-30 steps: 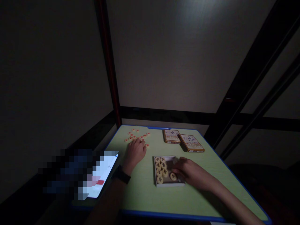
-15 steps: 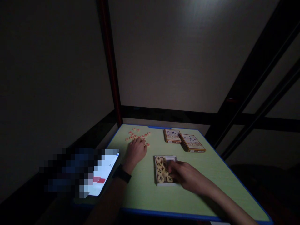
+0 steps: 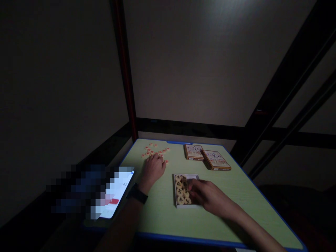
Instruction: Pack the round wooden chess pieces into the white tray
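My right hand [image 3: 210,197] reaches into a shallow white box [image 3: 175,207] from the right, thumb and forefinger pinched at a Chinese chess piece [image 3: 184,184]. Round wooden pieces with black characters, such as the one at the lower left [image 3: 180,200], stand in two columns along the box's left side. The hand covers the box's right part. My left hand [image 3: 154,168], a dark band [image 3: 138,194] at its wrist, rests on the table with fingers lightly bent. Its fingertips are beside scattered red-marked chess pieces [image 3: 148,151]; what lies under them is hidden.
Two printed boxes, one smaller-looking [image 3: 193,152] and one nearer [image 3: 216,160], lie at the back right of the green table [image 3: 162,217], one overlapping the other. A lit phone or tablet screen [image 3: 118,194] is at the left edge, partly pixelated. Walls stand behind.
The lowest piece in the box's second column has shifted left, against its neighbour. My right fingers have moved slightly within the box; my left hand has stayed in place.
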{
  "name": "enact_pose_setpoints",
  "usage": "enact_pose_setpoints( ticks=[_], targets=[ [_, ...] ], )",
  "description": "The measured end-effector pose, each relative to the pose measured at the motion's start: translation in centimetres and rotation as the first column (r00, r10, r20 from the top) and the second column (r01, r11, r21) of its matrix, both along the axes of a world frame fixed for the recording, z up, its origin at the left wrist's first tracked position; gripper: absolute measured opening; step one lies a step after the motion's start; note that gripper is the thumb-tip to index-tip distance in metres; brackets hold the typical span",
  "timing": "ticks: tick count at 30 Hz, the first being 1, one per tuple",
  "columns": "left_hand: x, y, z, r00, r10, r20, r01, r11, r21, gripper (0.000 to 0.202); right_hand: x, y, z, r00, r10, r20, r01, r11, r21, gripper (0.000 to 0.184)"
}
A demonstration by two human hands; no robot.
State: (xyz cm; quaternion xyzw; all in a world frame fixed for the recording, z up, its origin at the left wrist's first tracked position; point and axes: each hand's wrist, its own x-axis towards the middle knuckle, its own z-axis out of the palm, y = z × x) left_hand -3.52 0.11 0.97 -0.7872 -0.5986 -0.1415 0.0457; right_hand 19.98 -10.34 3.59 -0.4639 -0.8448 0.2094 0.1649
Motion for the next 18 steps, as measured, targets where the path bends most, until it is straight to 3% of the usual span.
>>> enact_pose_setpoints(
  ticks=[5,10,18],
  targets=[
    [0.0,0.0,0.1,1.0,0.004,-0.001,-0.004,1.0,-0.015,0.03,0.0,-0.5,-0.2,0.999,0.01,0.036,-0.012,0.999,0.041,0.015],
    [0.0,0.0,0.1,1.0,0.0,0.013,0.001,1.0,-0.014,0.03,-0.3,-2.6,-0.5,0.973,-0.147,0.177,0.091,0.953,0.289,0.018],
    [0.0,-0.1,0.1,1.0,0.005,0.004,-0.005,1.0,-0.005,0.029,-2.3,-4.6,-3.9,0.937,-0.316,0.15,0.226,0.874,0.429,0.023]
  ],
)
